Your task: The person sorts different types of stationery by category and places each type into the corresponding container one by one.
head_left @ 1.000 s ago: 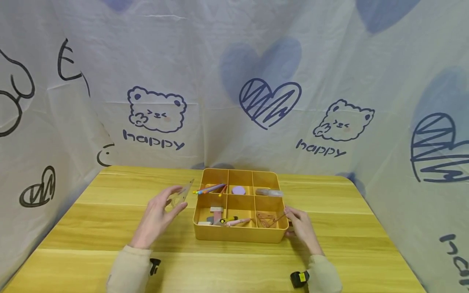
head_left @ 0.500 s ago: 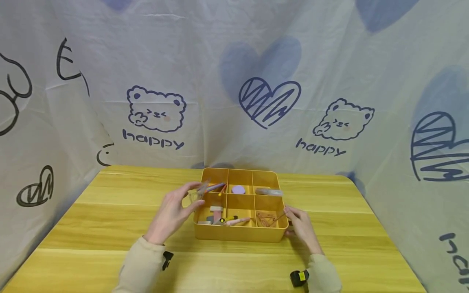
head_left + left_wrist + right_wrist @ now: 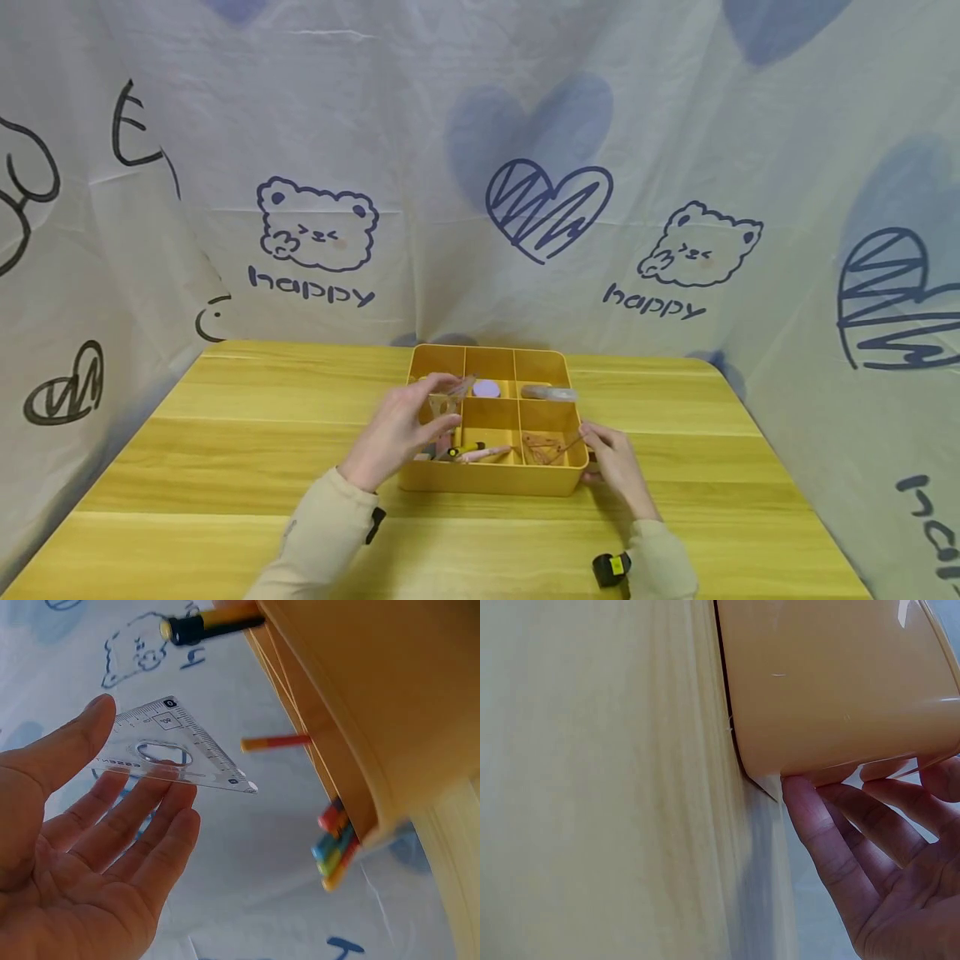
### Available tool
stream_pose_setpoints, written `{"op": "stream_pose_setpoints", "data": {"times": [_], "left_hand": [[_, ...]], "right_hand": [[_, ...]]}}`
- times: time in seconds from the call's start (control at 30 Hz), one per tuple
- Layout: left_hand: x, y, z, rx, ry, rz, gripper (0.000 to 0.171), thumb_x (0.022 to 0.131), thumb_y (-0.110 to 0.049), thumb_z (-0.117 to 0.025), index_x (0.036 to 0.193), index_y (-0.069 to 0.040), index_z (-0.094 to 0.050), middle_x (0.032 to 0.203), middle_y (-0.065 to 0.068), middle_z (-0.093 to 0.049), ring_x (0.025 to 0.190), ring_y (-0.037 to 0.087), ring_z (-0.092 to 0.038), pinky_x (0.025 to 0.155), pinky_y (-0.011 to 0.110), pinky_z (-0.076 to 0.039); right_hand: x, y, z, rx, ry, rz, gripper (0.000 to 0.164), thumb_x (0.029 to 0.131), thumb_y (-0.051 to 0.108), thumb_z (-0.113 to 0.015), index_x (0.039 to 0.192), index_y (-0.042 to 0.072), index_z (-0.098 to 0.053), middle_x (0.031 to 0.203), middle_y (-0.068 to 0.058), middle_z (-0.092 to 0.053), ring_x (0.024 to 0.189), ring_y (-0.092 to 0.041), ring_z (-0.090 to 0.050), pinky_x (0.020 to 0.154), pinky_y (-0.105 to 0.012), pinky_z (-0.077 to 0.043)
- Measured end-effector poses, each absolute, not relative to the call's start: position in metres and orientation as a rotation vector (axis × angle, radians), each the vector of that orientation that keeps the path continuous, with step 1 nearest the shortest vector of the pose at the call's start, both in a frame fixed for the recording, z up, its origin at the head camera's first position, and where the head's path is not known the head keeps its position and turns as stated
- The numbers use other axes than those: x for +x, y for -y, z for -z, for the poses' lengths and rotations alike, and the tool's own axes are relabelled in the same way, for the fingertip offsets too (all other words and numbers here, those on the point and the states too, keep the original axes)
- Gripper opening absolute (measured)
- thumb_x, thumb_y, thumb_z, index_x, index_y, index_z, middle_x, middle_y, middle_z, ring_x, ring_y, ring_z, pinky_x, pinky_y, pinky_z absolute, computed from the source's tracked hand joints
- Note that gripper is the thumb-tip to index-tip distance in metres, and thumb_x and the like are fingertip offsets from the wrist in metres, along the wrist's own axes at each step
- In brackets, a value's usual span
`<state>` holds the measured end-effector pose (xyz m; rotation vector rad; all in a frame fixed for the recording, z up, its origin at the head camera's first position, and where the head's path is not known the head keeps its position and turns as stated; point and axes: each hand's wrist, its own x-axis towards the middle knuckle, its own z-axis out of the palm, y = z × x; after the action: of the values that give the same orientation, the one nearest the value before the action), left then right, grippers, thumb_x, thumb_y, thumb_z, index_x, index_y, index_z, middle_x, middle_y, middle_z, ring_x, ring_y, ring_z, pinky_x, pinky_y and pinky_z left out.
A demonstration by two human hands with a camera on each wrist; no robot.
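Note:
My left hand (image 3: pixel 401 429) is above the left compartments of a yellow divided box (image 3: pixel 491 479). It pinches a clear set square (image 3: pixel 202 765) between thumb and fingers. In the left wrist view the set square has printed scales and an oval cutout. My right hand (image 3: pixel 617 467) holds the box at its front right corner. In the right wrist view its fingers (image 3: pixel 829 840) lie against the box wall, with the thumb near the rim. A yellow-and-black cutter (image 3: pixel 467 449) and a pale pink pen (image 3: pixel 486 454) lie in the front compartments. My left hand hides part of the left compartments.
A round lilac item (image 3: pixel 487 389) sits in the back middle compartment. A clear, elongated item (image 3: pixel 549 392) lies at the back right. Brownish thin pieces (image 3: pixel 542 450) fill the front right compartment. The wooden table (image 3: pixel 225 467) ends at a printed cloth (image 3: pixel 420 275) behind.
My left hand has moved right with the set square, from beside the box to above its left compartments. My right hand stays at the box corner.

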<state>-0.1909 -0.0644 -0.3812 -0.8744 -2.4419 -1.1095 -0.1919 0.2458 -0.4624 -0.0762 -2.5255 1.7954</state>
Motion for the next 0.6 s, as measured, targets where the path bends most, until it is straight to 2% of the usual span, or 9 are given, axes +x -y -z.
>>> {"op": "stream_pose_setpoints", "data": {"times": [0.27, 0.6], "left_hand": [[-0.194, 0.037, 0.376, -0.965, 2.480, 1.016, 0.040, 0.083, -0.017, -0.074, 0.118, -0.004, -0.061, 0.117, 0.012, -0.067, 0.107, 0.026, -0.060, 0.091, 0.043, -0.052], [-0.196, 0.010, 0.360, -1.021, 2.458, 0.985, 0.040, 0.081, -0.016, -0.076, 0.117, -0.005, -0.061, 0.107, 0.008, -0.070, 0.086, 0.021, -0.064, 0.079, 0.038, -0.055]], "right_hand": [[-0.192, -0.247, 0.463, -0.071, 2.526, -1.793, 0.041, 0.102, 0.013, -0.045, 0.134, -0.012, -0.048, 0.140, -0.029, -0.043, 0.102, -0.042, -0.060, 0.059, -0.044, -0.060], [-0.193, -0.248, 0.466, -0.051, 2.519, -1.807, 0.042, 0.102, 0.016, -0.046, 0.133, -0.012, -0.049, 0.140, -0.029, -0.044, 0.102, -0.043, -0.060, 0.059, -0.044, -0.060]]}}
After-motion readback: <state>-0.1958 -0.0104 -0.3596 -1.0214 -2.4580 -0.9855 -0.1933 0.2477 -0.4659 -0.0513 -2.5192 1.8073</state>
